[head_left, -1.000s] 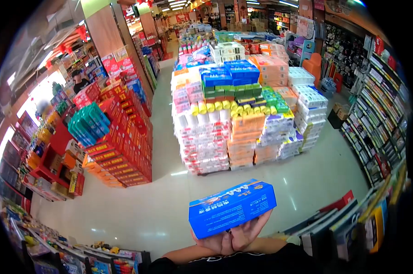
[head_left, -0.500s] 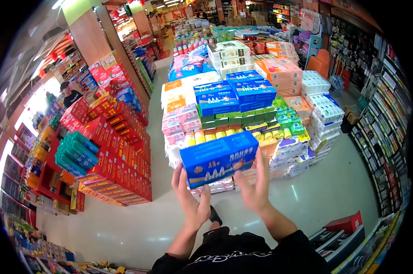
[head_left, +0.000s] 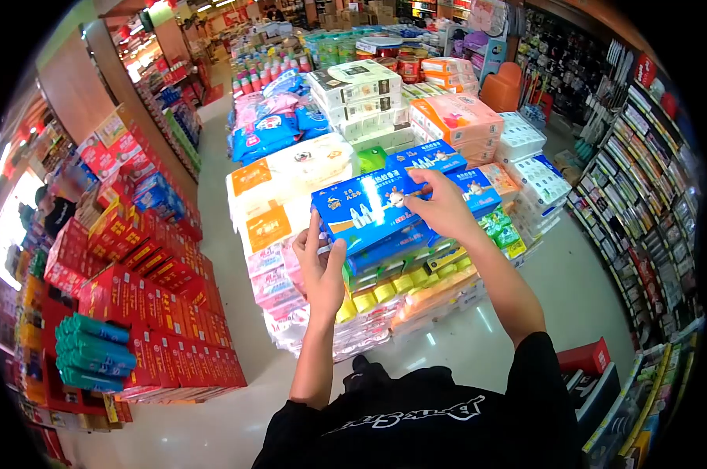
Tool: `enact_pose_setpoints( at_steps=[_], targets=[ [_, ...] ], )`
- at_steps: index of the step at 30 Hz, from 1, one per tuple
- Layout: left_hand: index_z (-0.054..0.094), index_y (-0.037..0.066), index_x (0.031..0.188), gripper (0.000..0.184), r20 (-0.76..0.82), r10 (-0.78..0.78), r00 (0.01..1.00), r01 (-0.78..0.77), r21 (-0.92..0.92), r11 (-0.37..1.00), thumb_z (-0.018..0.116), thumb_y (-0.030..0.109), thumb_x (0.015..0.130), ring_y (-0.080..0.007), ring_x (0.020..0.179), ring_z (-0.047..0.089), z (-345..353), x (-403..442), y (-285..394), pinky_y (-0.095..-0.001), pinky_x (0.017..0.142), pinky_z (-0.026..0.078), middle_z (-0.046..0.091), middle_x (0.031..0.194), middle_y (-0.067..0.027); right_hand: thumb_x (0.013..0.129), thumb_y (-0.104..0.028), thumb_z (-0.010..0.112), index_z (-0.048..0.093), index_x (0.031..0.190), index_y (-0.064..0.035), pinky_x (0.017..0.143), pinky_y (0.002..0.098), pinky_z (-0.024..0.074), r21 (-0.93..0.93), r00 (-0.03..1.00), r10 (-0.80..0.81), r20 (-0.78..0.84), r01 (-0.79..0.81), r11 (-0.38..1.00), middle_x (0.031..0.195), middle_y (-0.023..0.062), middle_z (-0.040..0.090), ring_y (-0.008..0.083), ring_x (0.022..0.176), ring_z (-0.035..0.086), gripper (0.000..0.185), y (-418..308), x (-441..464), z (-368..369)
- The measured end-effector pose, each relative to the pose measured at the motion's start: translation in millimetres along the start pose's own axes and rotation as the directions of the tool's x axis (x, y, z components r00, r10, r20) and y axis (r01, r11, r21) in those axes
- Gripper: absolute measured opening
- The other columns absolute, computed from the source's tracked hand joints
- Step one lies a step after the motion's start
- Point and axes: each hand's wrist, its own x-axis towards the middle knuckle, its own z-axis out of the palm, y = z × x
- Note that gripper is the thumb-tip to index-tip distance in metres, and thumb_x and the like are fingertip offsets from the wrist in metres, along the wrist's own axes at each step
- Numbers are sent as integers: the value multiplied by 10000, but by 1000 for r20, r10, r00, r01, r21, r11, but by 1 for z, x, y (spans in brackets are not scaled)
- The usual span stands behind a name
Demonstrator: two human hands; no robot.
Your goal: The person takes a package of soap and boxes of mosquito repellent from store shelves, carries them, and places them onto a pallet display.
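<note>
A blue box [head_left: 369,209] with white lettering lies between my two hands, above a stack of similar blue boxes [head_left: 475,192] on the large goods display. My left hand [head_left: 320,270] holds its left end, fingers at the left edge and thumb by the front. On the right end, my right hand [head_left: 441,205] grips the box with fingers over the top. Yellow rolls [head_left: 384,292] sit below the box, in front of the blue stack. Whether the held box touches the boxes under it is hard to tell.
White packs [head_left: 353,80] and pink-orange packs [head_left: 456,117] stand behind the blue boxes. Red cartons [head_left: 177,348] with teal packs [head_left: 94,352] on top rise at the left. Magazine racks [head_left: 635,203] line the right. A person [head_left: 55,213] is at the far left.
The display now lies nearer, under my hands. The held blue box has moved forward over the blue stack, its printed face turned up. My right hand has shifted onto its top right end.
</note>
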Motion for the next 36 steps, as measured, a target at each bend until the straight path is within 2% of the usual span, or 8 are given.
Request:
enact_pose_setpoints(
  at_steps=[9,14,21,26,28,30,32,36],
  targets=[
    [450,114,1514,604,-57,-90,994,98,157,983,628,155,939,-162,950,477,12,32,-24,-294,856,445,421,1178,-105,838,-126,754,586,1301,32,826,339,558,-69,987,65,148,-56,996,1208,192,674,209,988,669,517,28,39,3],
    [478,104,1493,536,-167,-117,979,132,83,988,563,153,966,-171,996,488,25,33,-39,-322,896,439,434,1225,-116,859,-188,764,538,1373,16,831,329,530,21,968,63,245,-70,997,1241,189,654,196,954,632,597,31,38,-4],
    [472,-21,1424,462,-336,-70,939,124,140,982,437,203,1021,-250,1244,431,42,30,-47,-372,1094,319,446,1325,-165,865,-242,763,563,1319,17,1027,431,455,-76,947,-286,147,299,951,1383,231,545,380,1275,517,560,63,16,-82],
    [408,-8,1450,532,-321,-150,935,259,329,908,334,320,1038,-281,1340,399,45,34,-45,-395,1152,283,435,1407,-190,847,-267,792,540,1351,16,1093,461,393,-165,977,-210,16,210,964,1436,245,494,417,1320,469,630,132,9,-134],
    [384,16,1484,599,-330,-195,924,235,85,968,392,412,1035,-274,1337,434,40,36,-52,-419,1171,269,473,1424,-165,848,-280,794,527,1367,20,1110,465,375,-117,985,-170,17,171,978,1455,258,470,422,1339,450,656,152,9,-140],
    [375,35,1490,600,-354,-238,904,311,166,936,355,442,1049,-259,1315,455,44,30,-41,-421,1153,299,504,1394,-162,850,-289,795,517,1379,24,1120,466,363,10,991,-130,35,130,991,1468,270,452,421,1357,432,675,165,13,-136],
    [437,-28,1430,514,-388,-257,885,342,169,924,406,326,1059,-236,1249,494,48,28,-23,-377,1083,372,541,1307,-162,863,-294,784,506,1391,27,1120,460,366,67,990,-111,91,105,992,1469,283,448,411,1354,444,678,169,15,-134],
    [577,-39,1231,275,-480,133,867,93,419,903,465,136,1051,-156,1051,550,77,20,54,-298,928,436,598,1135,-90,900,-262,739,539,1352,42,1102,428,386,220,991,-63,115,36,975,1465,273,467,379,1319,493,580,185,14,-119]
  ],
)
